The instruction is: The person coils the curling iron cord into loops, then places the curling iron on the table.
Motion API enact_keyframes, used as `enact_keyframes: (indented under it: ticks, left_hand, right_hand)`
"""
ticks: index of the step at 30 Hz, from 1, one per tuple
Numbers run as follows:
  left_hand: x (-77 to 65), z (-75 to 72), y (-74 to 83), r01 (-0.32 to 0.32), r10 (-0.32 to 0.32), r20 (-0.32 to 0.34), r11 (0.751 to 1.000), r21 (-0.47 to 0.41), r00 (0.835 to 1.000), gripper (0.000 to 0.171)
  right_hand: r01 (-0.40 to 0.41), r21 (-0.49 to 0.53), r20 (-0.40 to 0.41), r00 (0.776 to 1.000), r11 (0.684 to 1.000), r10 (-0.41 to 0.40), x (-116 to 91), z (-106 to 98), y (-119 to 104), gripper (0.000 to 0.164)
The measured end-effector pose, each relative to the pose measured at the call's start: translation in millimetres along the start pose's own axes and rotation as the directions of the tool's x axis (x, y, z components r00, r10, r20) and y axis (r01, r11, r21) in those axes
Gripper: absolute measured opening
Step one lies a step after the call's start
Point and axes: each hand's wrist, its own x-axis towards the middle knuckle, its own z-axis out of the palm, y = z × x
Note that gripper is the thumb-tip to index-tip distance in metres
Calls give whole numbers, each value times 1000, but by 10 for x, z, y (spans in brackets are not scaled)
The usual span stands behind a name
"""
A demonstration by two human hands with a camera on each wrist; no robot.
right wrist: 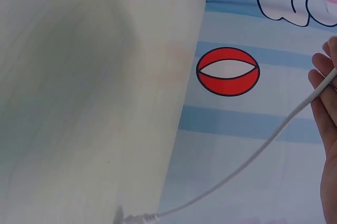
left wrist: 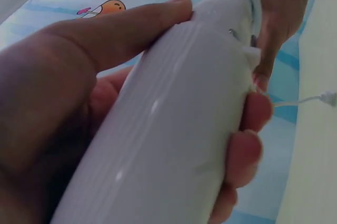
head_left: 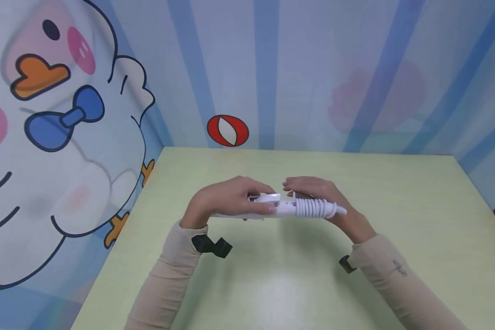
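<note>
My left hand (head_left: 235, 197) grips a white curling iron (head_left: 286, 210) held level above the table, fingers wrapped round its thick handle (left wrist: 158, 119) in the left wrist view. The thumb lies along its side. White cord (head_left: 315, 208) is wound in close turns round the right part. My right hand (head_left: 321, 188) is just behind these turns, fingers fairly straight and pointing left. In the right wrist view the loose cord (right wrist: 253, 155) runs across the fingers of that hand down to a ribbed white end piece (right wrist: 142, 218). The right thumb is hidden in the head view.
A pale yellow table (head_left: 272, 284) lies under both hands. Behind it stands a blue striped cloth wall (head_left: 305, 68) with a red oval print (head_left: 228, 130). A cartoon bird print (head_left: 78, 137) covers the left side. Black camera straps (head_left: 212, 245) sit on both wrists.
</note>
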Motion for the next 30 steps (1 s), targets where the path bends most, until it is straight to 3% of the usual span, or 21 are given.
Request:
enact_keyframes:
  ticks: [4, 7, 14, 17, 21, 23, 26, 30]
  left_hand:
    - [10, 44, 49, 19, -23, 36, 996, 86, 999, 22]
    - [18, 75, 86, 47, -54, 43, 987, 152, 998, 21]
    - [69, 167, 138, 207, -216, 6, 943, 260, 976, 22]
    - [119, 213, 118, 289, -280, -76, 893, 346, 957, 25]
    - [197, 278, 55, 397, -337, -210, 810, 432, 918, 30]
    - [235, 308, 17, 430, -346, -261, 788, 441, 901, 31]
    - [277, 338, -32, 463, -351, -321, 785, 411, 880, 31]
    - [307, 340, -102, 498, -358, -409, 808, 315, 839, 31]
  right_hand:
    - [-17, -85, 74, 997, 996, 23, 24, -60, 30, 36]
    - [-43, -158, 119, 991, 986, 63, 45, -110, 68, 35]
    - [-78, -267, 155, 980, 961, 123, 93, -218, 57, 24]
    - [-86, -318, 159, 977, 944, 143, 132, -233, 6, 19]
    - [-128, -376, 170, 964, 918, 205, 176, -209, -66, 16]
    - [-151, -405, 170, 957, 902, 236, 187, -184, -103, 16]
    - [-169, -440, 154, 953, 882, 260, 189, -139, -148, 16]
    - [-220, -453, 99, 951, 864, 294, 182, -82, -187, 15]
